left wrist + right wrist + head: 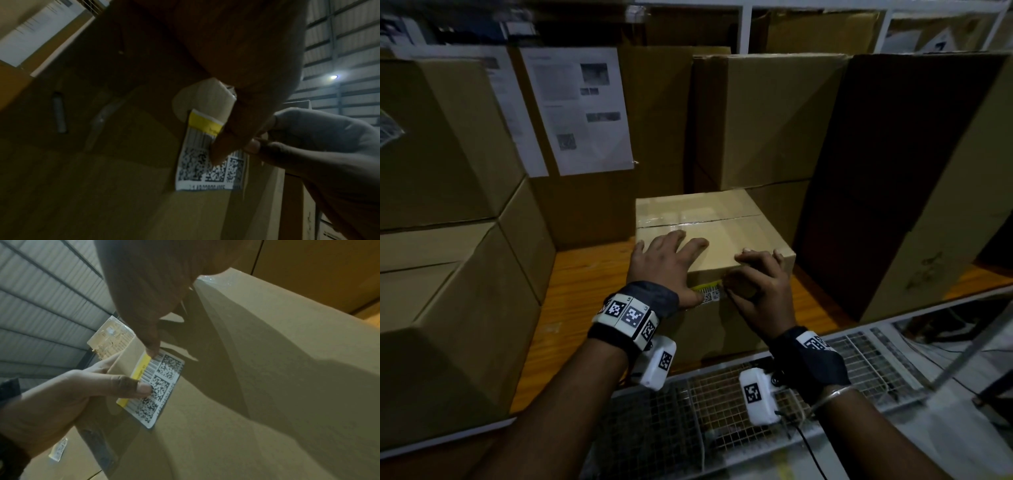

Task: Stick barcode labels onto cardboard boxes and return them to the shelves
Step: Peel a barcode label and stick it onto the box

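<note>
Two hands at near face of small cardboard box [717, 233] on shelf board [571, 291]. Left hand [671, 263]: fingers spread flat on top, thumb pressing barcode label [710, 294]. Right hand [756, 284]: thumb on label, fingers curled over top edge. Label thin, pliable, likely creases; smooth outward. Box rigid, probably light; take by opposite sides. Larger cartons [767, 120] behind.

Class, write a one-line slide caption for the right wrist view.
Both thumbs press a yellow-edged barcode label onto the front of a cardboard box, left hand and right hand meeting there.
</note>
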